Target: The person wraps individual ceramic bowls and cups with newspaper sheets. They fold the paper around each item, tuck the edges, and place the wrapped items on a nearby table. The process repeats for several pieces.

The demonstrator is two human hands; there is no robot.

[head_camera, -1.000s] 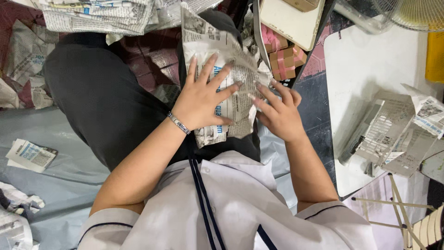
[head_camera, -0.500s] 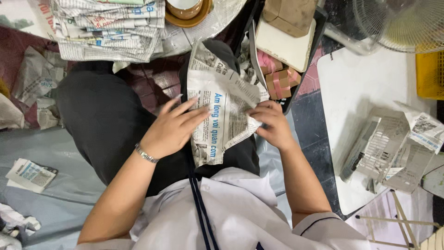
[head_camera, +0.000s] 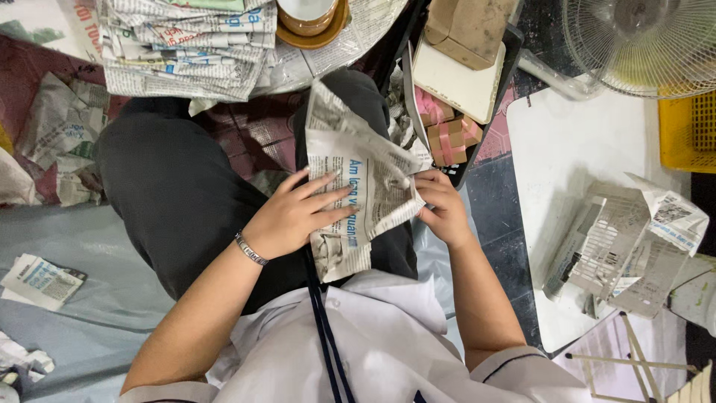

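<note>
I look straight down at my lap, where a folded newspaper sheet [head_camera: 356, 195] lies across my right thigh over dark trousers [head_camera: 179, 201]. My left hand [head_camera: 287, 216] lies flat on the sheet with its fingers spread, palm pressing the paper down; it is open and pins the sheet instead of clasping it. A thin bracelet [head_camera: 250, 250] sits on that wrist. My right hand [head_camera: 441, 207] is at the sheet's right edge, fingers curled in and pinching the paper where a folded corner sticks out, so it is closed on the newspaper sheet.

Beyond my knees, at the far edge of the floor space, a thick stack of newspapers [head_camera: 183, 41] lies beside a round brown bowl [head_camera: 312, 19]. To the right of the sheet, a dark tray [head_camera: 488, 89] carries a cardboard box [head_camera: 471, 26] and small pink parcels [head_camera: 445, 134]. On the white board [head_camera: 582, 149] at my right, finished paper bags [head_camera: 634, 242] lie near its near edge, with a fan [head_camera: 641, 41] at its far corner and a yellow crate [head_camera: 688, 123] at its right.
</note>
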